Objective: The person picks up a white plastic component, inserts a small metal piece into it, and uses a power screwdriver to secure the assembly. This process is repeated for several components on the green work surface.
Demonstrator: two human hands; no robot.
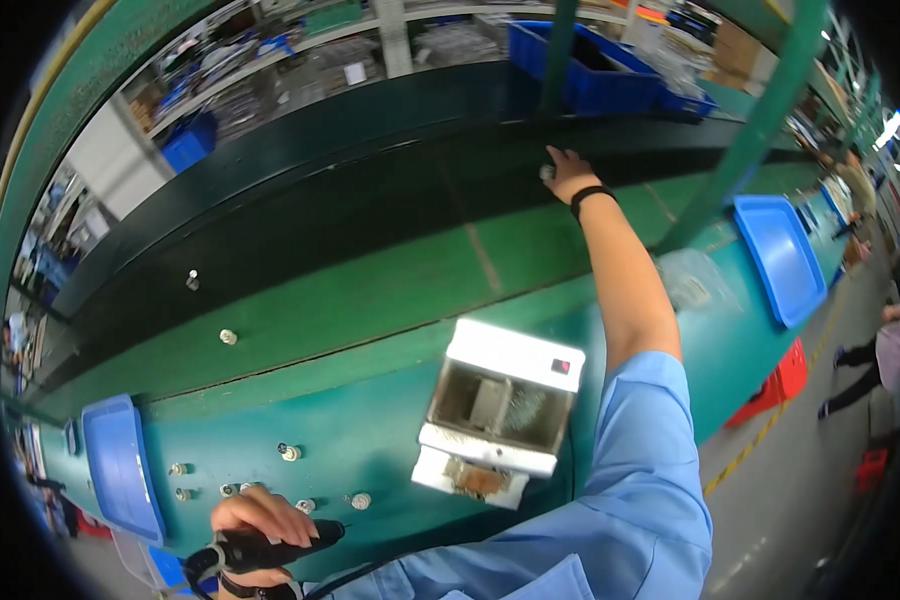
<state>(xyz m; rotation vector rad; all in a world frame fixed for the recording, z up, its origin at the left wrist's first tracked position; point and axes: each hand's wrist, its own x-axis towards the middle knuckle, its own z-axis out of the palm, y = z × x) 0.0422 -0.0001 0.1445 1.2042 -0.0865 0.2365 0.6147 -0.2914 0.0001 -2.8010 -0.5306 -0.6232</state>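
My right hand [567, 170] reaches far across the green workbench onto the dark conveyor belt [300, 225], its fingers closed around a small silvery part [547, 172]. A black band sits on that wrist. My left hand [260, 522] grips a black electric screwdriver [275, 548] with a cable at the near left edge. Several small round metal parts [290, 452] stand on the bench just above it. A white open box-shaped device [497, 408] with a metal cavity lies between my arms.
A blue tray [120, 470] lies at the bench's left end, another blue tray [780, 255] at the right. Two small parts [228, 337] ride the belt. Blue bins [610, 75] and shelves stand beyond. Green posts [760, 125] rise on the right. Other people stand far right.
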